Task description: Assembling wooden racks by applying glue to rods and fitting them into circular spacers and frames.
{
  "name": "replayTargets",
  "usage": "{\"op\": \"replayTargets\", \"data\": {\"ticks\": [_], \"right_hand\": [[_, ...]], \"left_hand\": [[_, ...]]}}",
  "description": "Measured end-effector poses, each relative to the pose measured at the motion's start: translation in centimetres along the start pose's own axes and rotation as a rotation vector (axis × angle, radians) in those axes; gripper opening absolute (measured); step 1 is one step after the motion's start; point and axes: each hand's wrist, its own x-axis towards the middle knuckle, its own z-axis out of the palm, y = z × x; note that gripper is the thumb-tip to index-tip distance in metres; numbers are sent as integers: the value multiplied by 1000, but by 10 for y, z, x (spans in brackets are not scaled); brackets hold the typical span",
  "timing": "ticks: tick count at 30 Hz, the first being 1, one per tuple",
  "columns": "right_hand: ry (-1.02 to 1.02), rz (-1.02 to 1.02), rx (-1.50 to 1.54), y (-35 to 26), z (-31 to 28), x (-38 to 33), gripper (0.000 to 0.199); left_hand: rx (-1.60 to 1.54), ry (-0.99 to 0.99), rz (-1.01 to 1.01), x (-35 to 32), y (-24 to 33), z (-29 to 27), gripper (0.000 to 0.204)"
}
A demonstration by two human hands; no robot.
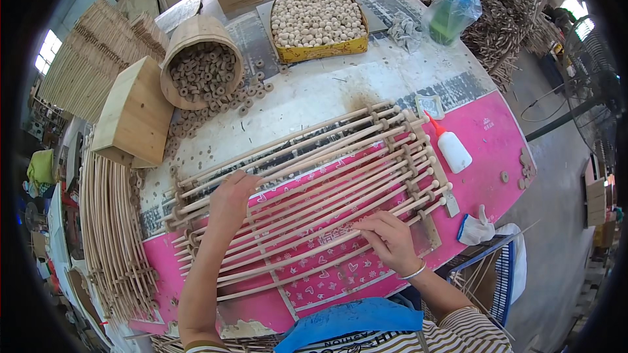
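Long pale wooden rods [314, 186] lie side by side across the table, many with round ball ends [430, 162] on the right. Small brown wooden rings [411, 165] sit on them near both ends. My left hand [230, 204] is over the left part of the rods, fingers curled down around one; its fingertips are partly hidden. Lower right, my right hand [387, 240] pinches a near rod between thumb and fingers. A white glue bottle [454, 151] with a red nozzle lies beyond the right ends of the rods.
At the back stand a yellow box [320, 51] of wooden balls and a tipped wooden bucket [174, 94] spilling rings. A wooden box [134, 112] and stacked rods [108, 222] are on the left. A glove [476, 227], blue basket [502, 281] and fan [589, 85] are at right.
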Motion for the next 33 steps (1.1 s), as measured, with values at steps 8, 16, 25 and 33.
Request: {"op": "replayTargets", "data": {"ticks": [8,16,25,33], "right_hand": [[-5,-8,9,3,1,1,20],[1,57,22,6,-4,-1,21],[135,122,-82,7,-27,-5,18],[288,253,-84,18,-55,-24,14]], "left_hand": [[35,144,58,52,-57,-18,22],[-49,94,30,84,-113,4,23],[-53,-15,53,88,-127,23,26],[193,189,90,72,-89,17,34]]}}
